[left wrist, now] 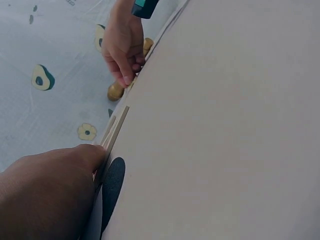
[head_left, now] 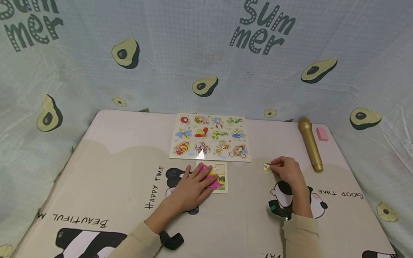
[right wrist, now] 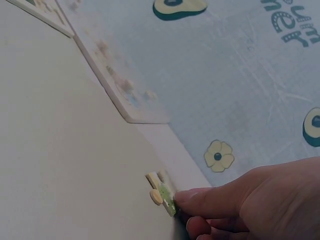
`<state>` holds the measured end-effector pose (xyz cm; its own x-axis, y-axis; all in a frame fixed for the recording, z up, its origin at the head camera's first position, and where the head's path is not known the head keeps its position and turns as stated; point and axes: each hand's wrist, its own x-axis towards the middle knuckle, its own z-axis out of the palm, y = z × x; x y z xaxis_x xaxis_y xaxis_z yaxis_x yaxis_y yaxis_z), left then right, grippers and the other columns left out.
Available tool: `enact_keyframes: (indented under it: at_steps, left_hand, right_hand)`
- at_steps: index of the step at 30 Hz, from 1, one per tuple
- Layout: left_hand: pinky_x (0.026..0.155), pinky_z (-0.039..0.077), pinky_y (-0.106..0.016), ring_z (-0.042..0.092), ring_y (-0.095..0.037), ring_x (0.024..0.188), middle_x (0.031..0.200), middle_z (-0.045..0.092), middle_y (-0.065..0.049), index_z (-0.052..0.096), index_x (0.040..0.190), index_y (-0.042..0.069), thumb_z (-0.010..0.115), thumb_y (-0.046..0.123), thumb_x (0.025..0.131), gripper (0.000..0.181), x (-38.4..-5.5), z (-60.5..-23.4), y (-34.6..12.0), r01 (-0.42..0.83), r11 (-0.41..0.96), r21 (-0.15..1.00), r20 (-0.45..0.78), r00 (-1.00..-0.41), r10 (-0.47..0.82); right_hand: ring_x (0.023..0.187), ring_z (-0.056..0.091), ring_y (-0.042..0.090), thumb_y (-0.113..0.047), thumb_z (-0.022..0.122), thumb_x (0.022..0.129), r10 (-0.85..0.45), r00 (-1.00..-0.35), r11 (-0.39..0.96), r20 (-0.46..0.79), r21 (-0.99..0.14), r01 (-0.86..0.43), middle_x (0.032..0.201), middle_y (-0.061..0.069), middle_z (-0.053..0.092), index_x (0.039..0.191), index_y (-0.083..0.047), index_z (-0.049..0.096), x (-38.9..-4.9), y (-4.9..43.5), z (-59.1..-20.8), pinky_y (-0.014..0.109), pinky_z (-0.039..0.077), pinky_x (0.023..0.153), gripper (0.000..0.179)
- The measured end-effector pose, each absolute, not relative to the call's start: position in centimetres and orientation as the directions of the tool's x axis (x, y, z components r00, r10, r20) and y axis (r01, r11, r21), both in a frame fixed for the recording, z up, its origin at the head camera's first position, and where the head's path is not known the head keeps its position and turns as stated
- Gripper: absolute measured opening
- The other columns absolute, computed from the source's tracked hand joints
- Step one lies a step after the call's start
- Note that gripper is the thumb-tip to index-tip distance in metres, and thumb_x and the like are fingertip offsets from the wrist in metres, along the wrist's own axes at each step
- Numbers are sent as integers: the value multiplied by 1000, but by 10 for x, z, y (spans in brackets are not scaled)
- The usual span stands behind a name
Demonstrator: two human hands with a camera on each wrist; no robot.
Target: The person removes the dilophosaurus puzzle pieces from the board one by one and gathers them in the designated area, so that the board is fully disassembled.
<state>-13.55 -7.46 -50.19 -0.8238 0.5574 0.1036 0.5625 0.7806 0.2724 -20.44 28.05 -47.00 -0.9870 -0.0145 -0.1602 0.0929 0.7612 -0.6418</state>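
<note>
We're seeing the hands well apart: left hand [head_left: 192,187] resting spread on the small puzzle tray [head_left: 226,182], right hand [head_left: 287,172] pinching a puzzle piece [head_left: 267,168].
Left to right, we're placing the tray inward from the middle of the worktop's [head_left: 117,174] far edge, and the piece farther right, short of the far-right corner. We're judging the piece light, stiff, not very slippery, best taken by opposite side edges. From the right wrist we're getting its thickness; the head view is showing it nearly flat.
</note>
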Motion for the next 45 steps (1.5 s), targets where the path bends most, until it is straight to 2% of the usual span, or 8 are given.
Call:
enact_keyframes:
  at_steps: [4,9,17,24,29,45]
  left_hand:
    - [122,18,-65,25,-33,154,162,36,-3,49,150,26,44,45,104,49,-137,-503,-74,568,779,264,112,-821,560]
    - [122,16,-65,24,-33,154,163,36,-3,49,150,27,43,45,105,49,-139,-503,-72,569,778,269,108,-820,562]
    - [122,18,-65,25,-33,154,162,36,-3,49,149,27,44,45,105,49,-139,-504,-73,568,782,257,115,-822,558]
    - [122,17,-65,25,-34,154,163,36,-3,49,150,26,44,44,104,49,-137,-503,-73,564,778,276,107,-823,558]
    - [122,16,-65,25,-33,154,163,36,-3,48,150,26,44,45,104,49,-137,-503,-74,563,780,274,106,-824,557]
    - [122,15,-65,23,-33,155,163,35,-2,49,150,26,43,44,104,49,-137,-504,-75,560,779,283,106,-825,555]
  right_hand:
    - [76,59,20,-16,64,97,0,-989,770,-148,-631,94,90,15,68,107,4,68,-204,282,-469,24,47,64,23]
    - [83,58,22,-24,71,93,-10,-988,781,-157,-619,90,94,14,68,109,2,68,-202,282,-467,26,44,68,31]
    - [82,57,21,-20,74,90,-30,-989,786,-143,-615,65,92,13,68,108,2,69,-205,279,-468,27,43,69,29]
    - [87,53,24,-24,78,87,-57,-981,808,-187,-586,65,94,12,61,113,2,65,-204,277,-466,29,41,71,40]
    - [88,54,24,-20,77,87,-60,-983,810,-174,-584,54,95,12,61,114,2,66,-206,277,-467,29,41,73,36]
    - [90,55,26,-24,75,89,-32,-990,814,-139,-579,55,98,15,61,118,4,63,-201,287,-463,30,43,74,42]
